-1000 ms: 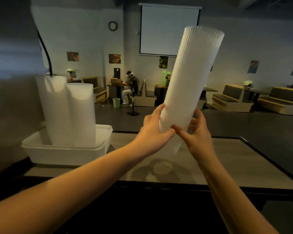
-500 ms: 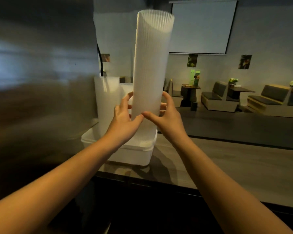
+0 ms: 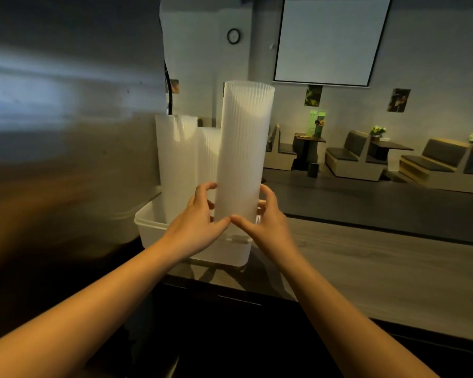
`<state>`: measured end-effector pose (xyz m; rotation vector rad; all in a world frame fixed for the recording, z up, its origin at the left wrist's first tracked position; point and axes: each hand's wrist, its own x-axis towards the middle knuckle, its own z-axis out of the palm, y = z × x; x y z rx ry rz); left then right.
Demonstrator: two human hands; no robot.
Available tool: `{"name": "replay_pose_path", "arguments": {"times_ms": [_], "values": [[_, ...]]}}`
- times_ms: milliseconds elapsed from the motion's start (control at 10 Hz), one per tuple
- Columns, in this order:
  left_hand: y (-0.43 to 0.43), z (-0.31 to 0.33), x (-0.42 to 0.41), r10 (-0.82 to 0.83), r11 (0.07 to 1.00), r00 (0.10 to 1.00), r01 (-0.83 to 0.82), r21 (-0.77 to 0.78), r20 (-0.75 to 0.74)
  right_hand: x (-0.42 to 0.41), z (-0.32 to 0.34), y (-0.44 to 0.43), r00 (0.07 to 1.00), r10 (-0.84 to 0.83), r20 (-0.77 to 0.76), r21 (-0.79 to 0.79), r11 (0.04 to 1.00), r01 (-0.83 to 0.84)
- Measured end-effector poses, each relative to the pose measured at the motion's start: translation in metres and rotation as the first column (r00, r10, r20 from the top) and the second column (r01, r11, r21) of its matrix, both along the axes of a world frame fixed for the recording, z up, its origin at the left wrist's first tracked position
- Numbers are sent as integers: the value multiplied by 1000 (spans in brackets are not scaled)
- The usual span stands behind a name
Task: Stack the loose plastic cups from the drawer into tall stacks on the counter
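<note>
Grey counter (image 3: 366, 268) runs off to the right. White plastic tub (image 3: 153, 233) sits at its left end. Two cup stacks (image 3: 176, 154) stand upright inside the tub, side by side. A third, taller stack (image 3: 243, 148) is held upright over the tub's near right part, just beside them. Its base is hidden behind the hands, so I cannot tell whether it is seated. Left hand (image 3: 200, 225) and right hand (image 3: 268, 227) both wrap its lower end, fingers curled round, thumbs nearly meeting in front.

Judgement: lower it straight and keep the column plumb. Feel the base sit flat before loosening. It looks top-heavy, so release one hand at a time.
</note>
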<state>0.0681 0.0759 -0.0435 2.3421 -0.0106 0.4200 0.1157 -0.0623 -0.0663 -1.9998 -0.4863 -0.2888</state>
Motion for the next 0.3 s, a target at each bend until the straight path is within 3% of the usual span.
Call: {"name": "replay_pose_path", "arguments": {"times_ms": [300], "values": [[8,7,-8,40,999,999,-40,4,-26,-7,2,-19,1000,-30,-2,5,1000,30]]}}
